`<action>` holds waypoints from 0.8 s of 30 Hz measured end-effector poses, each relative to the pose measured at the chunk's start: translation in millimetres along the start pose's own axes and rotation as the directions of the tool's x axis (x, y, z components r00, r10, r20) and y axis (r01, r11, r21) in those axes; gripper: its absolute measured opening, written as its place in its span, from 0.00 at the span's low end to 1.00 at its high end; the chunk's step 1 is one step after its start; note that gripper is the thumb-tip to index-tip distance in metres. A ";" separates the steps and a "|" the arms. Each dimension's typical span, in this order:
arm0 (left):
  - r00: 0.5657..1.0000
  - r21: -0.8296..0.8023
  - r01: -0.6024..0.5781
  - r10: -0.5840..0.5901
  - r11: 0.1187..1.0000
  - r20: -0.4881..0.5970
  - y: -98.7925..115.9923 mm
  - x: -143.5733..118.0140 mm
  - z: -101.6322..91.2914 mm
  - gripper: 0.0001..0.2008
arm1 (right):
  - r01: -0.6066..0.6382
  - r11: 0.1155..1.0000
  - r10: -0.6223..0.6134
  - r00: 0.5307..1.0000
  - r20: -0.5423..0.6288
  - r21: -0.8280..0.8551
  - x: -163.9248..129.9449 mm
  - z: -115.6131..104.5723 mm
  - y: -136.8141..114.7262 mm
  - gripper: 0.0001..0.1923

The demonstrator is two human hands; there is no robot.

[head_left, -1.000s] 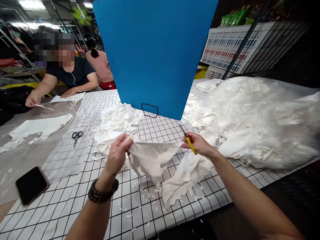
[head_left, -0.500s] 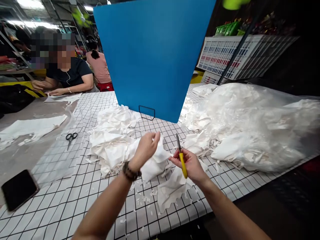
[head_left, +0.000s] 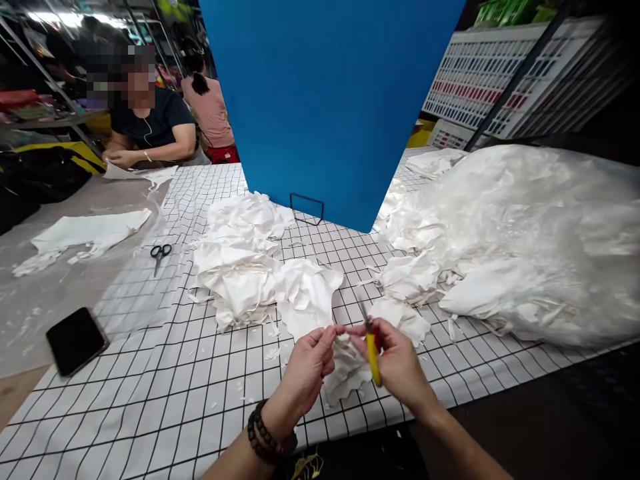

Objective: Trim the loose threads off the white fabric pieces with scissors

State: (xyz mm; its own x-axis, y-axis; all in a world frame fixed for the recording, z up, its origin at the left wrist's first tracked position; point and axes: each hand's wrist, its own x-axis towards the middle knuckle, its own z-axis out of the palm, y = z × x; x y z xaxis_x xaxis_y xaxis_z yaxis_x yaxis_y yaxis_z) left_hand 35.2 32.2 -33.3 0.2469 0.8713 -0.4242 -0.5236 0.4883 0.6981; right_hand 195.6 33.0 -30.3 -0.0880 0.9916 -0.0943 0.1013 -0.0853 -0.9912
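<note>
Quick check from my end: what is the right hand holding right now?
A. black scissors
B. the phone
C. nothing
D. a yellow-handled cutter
D: the right hand grips a yellow-handled cutter over a white fabric piece that the left hand also pinches; the black scissors and the phone lie untouched on the table.

Open checked cloth left of the fabric heap as far as the phone; behind it the blue board blocks; right, bagged fabric crowds in.
</note>
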 end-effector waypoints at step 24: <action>0.860 0.447 -0.459 0.511 0.768 0.004 16.3 -2.3 -26.5 0.12 | 0.294 0.813 -0.129 0.933 0.337 -0.502 38.9 -11.2 -38.9 0.17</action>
State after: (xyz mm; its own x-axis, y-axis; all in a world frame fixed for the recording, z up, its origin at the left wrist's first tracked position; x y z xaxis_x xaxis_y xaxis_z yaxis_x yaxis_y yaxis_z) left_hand 4.5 36.8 -36.3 -0.0520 0.9986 -0.0057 -0.1511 -0.0022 0.9885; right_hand 199.4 76.0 5.6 -0.4289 0.9033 0.0087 0.5540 0.2706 -0.7873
